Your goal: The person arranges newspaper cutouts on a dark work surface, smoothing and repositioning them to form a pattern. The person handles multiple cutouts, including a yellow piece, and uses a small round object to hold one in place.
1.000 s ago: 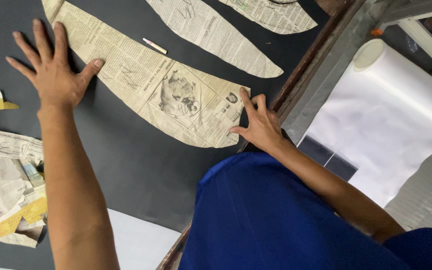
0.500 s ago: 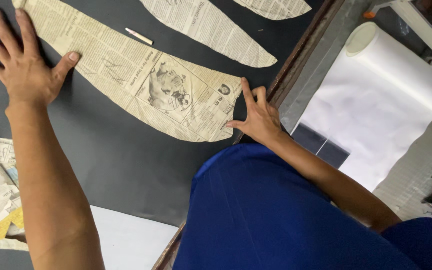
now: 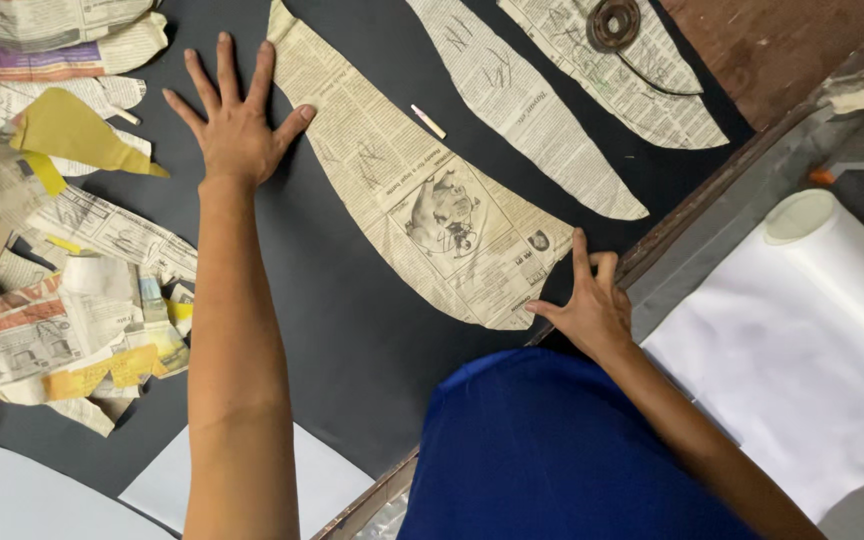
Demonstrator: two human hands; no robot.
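Both hands flat on the black sheet [image 3: 352, 330] — nothing gripped.
Left hand [image 3: 237, 125] splayed beside the curved newspaper piece [image 3: 422, 195]; right hand [image 3: 587, 305] spread, fingertips pinning its near end.

I am in a tailoring or pattern-cutting workshop. A sheet of black cloth [image 3: 352, 330] covers my wooden worktop [image 3: 772, 50], and long curved pattern pieces cut from newspaper [image 3: 422, 190] lie on it. Left of the cloth's middle sits a heap of newspaper and yellow paper offcuts [image 3: 52, 250]; right of it, a roll of white paper [image 3: 812, 300].
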